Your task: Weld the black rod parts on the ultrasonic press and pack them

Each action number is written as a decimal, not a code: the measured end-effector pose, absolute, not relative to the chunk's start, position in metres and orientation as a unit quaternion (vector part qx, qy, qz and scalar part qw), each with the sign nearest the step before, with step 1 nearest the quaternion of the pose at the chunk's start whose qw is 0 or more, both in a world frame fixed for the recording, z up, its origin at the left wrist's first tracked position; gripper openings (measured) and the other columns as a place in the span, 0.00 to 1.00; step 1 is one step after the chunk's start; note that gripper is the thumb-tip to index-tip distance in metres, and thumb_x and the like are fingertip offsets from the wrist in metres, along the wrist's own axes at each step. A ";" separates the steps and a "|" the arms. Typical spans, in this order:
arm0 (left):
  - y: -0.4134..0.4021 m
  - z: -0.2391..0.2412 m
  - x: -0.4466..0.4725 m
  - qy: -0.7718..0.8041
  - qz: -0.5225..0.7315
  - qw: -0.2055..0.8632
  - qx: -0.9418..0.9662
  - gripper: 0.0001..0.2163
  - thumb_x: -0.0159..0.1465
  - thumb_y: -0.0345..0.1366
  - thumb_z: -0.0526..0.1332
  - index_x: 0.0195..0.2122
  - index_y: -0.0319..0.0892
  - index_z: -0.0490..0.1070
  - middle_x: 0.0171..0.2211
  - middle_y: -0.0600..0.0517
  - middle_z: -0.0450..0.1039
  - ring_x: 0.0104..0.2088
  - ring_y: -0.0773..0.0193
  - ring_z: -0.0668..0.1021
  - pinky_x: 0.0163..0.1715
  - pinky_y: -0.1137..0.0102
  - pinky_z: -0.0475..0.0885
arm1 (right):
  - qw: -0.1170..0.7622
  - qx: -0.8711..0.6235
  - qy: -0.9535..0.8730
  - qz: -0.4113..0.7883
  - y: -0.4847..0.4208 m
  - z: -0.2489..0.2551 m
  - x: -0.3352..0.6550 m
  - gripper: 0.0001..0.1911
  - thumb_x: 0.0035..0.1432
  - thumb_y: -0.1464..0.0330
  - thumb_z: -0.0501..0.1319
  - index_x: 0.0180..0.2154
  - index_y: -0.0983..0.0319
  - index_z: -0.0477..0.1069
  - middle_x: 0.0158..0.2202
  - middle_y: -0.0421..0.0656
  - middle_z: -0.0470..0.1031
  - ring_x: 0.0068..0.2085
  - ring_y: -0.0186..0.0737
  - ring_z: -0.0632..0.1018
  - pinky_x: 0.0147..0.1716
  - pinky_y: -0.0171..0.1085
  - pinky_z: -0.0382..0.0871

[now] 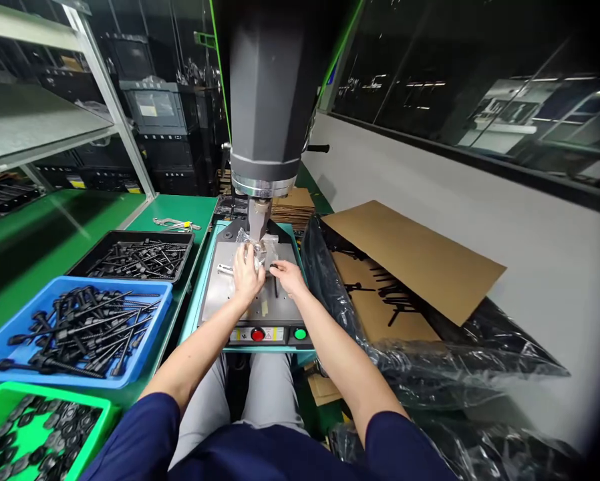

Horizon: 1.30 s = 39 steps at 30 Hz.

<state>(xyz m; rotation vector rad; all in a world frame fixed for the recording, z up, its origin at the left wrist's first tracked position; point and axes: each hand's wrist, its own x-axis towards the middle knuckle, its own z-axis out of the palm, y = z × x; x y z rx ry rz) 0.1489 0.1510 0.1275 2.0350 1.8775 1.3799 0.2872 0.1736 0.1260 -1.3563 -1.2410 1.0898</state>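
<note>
Left: blue plastic tray [104, 281] of long black rods on the green tabletop [29, 247]. Centre: left hand [246, 272], fingers curled onto a crumpled, glossy clear plastic piece [256, 246], which sits on the grey metal plate [220, 294] directly beneath the grey press horn [258, 217]. Right hand [288, 276], fingers pinching a thin black rod [276, 287] that lies on the plate.

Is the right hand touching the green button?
Apart. The head view shows the right hand well beyond the green button, with bare metal plate between them.

Matt metal plate [274, 308], glossy plastic bag [325, 267]
</note>
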 end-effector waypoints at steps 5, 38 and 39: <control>0.161 0.126 0.126 0.557 0.440 0.007 0.705 0.21 0.66 0.31 0.51 0.59 0.36 0.66 0.66 0.36 0.58 0.67 0.49 0.61 0.64 0.51 0.60 | 0.485 -0.520 -0.547 0.442 0.182 0.129 0.268 0.15 0.47 0.66 0.67 0.40 0.62 0.77 0.37 0.44 0.78 0.39 0.42 0.78 0.45 0.42 0.73; 0.187 0.129 0.089 0.485 0.399 -0.056 0.777 0.24 0.66 0.27 0.49 0.64 0.34 0.60 0.65 0.35 0.60 0.67 0.49 0.62 0.64 0.49 0.63 | 0.525 -0.437 -0.433 0.588 0.229 0.146 0.251 0.14 0.50 0.69 0.65 0.42 0.59 0.75 0.39 0.39 0.80 0.38 0.37 0.78 0.36 0.33 0.71; 0.185 0.130 0.089 0.480 0.388 -0.058 0.785 0.24 0.66 0.26 0.49 0.64 0.33 0.60 0.66 0.35 0.60 0.68 0.49 0.61 0.64 0.49 0.63 | 0.534 -0.430 -0.373 0.626 0.229 0.147 0.253 0.14 0.53 0.68 0.64 0.43 0.59 0.75 0.40 0.40 0.80 0.38 0.37 0.79 0.33 0.33 0.71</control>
